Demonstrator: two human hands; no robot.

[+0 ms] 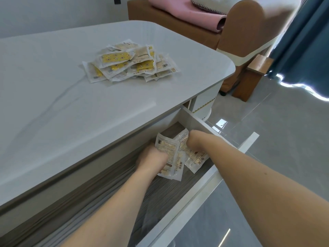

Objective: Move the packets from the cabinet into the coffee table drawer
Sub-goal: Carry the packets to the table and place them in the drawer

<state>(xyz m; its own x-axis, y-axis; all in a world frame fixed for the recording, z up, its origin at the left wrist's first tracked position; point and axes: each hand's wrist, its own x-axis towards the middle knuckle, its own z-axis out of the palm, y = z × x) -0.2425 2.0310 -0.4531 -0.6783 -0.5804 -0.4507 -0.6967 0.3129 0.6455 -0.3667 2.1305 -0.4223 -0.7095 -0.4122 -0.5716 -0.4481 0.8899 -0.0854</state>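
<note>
The coffee table drawer stands pulled open under the white table top, showing its dark wood-grain floor. Inside it, near the right end, both my hands are on a bunch of clear packets with beige contents. My left hand grips the packets from the left, fingers curled. My right hand reaches down over them from the right, its fingers tucked among the packets. A heap of several more packets, yellow and beige, lies on the table top.
A brown sofa with a pink blanket stands behind the table. A small wooden stool and a blue curtain are at the right. Glossy grey floor tiles lie beyond the drawer front.
</note>
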